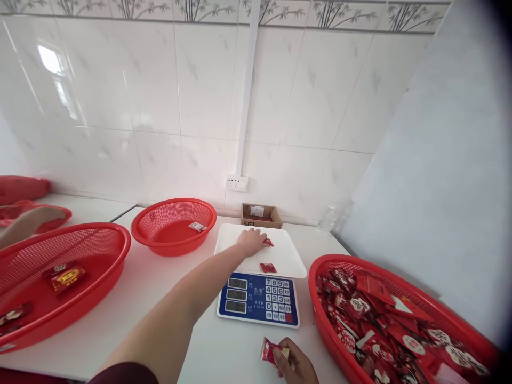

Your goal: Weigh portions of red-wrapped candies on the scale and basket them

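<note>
The right hand [295, 364] pinches the near packet [269, 350]; I can't tell if the curled left hand [252, 242] holds the far packet [268, 242], which a loose grip could drop.

You can read 志准 and keypad digits 0–9 on your scale [260, 316]; the carton [263, 224] behind it apparently says "SF".

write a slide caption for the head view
Left hand at a red packet on a white scale tray; right hand holds another packet.
</note>
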Action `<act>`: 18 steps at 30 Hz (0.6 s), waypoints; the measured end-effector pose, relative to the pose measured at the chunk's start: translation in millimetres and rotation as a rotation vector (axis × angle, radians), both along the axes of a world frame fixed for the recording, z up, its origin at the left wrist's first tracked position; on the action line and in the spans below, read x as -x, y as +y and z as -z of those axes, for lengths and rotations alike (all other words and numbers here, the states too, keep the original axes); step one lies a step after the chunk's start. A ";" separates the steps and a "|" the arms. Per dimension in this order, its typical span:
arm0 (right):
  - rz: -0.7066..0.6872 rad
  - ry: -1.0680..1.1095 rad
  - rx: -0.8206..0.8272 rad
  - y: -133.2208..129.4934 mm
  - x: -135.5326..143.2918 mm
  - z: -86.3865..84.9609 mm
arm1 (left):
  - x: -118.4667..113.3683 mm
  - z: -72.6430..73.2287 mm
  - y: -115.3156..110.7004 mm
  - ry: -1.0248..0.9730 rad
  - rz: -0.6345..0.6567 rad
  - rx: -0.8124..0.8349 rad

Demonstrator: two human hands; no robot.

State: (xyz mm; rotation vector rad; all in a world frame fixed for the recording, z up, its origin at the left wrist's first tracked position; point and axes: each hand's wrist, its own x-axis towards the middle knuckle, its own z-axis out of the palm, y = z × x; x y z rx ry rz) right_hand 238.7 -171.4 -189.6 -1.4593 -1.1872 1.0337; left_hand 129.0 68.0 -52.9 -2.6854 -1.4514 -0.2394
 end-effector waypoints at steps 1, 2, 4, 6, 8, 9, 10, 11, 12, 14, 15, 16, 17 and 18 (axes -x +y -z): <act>0.001 0.000 0.001 0.0 -0.1 0.3 | 6.8 -6.0 3.3 -0.011 -0.029 -0.017; 0.003 -0.001 0.002 -0.1 -0.3 0.6 | 16.2 -13.1 7.4 -0.023 -0.065 -0.036; 0.006 -0.002 0.003 -0.7 -0.6 1.0 | 43.3 -28.8 16.5 -0.044 -0.159 -0.071; -0.003 -0.002 0.004 -1.7 -1.2 0.0 | 79.5 -43.7 24.7 -0.057 -0.272 -0.095; -0.020 0.005 0.003 -2.7 -2.3 -2.9 | 117.8 -54.7 29.0 -0.064 -0.384 -0.104; -0.028 0.008 0.002 -3.0 -3.1 -5.0 | 134.5 -58.2 29.3 -0.066 -0.439 -0.104; -0.038 0.012 -0.001 -3.1 -4.1 -7.4 | 147.8 -60.3 28.4 -0.064 -0.482 -0.098; -0.056 0.018 0.001 -3.0 -5.4 -9.9 | 156.6 -60.8 26.2 -0.062 -0.508 -0.089; -0.081 0.022 0.008 -2.7 -6.7 -12.1 | 160.4 -59.9 23.0 -0.058 -0.511 -0.078; -0.128 0.026 0.027 -1.9 -9.5 -15.4 | 152.1 -54.0 13.0 -0.050 -0.438 -0.052; -0.143 0.024 0.036 -1.6 -10.6 -16.2 | 141.1 -49.2 6.2 -0.048 -0.368 -0.036; -0.150 0.019 0.039 -1.4 -11.4 -16.5 | 126.6 -43.7 -1.7 -0.047 -0.281 -0.017; -0.149 0.011 0.037 -1.4 -11.9 -16.3 | 110.0 -37.6 -10.6 -0.048 -0.181 0.011; -0.144 0.005 0.033 -1.6 -12.1 -15.8 | 92.5 -31.4 -20.3 -0.050 -0.087 0.041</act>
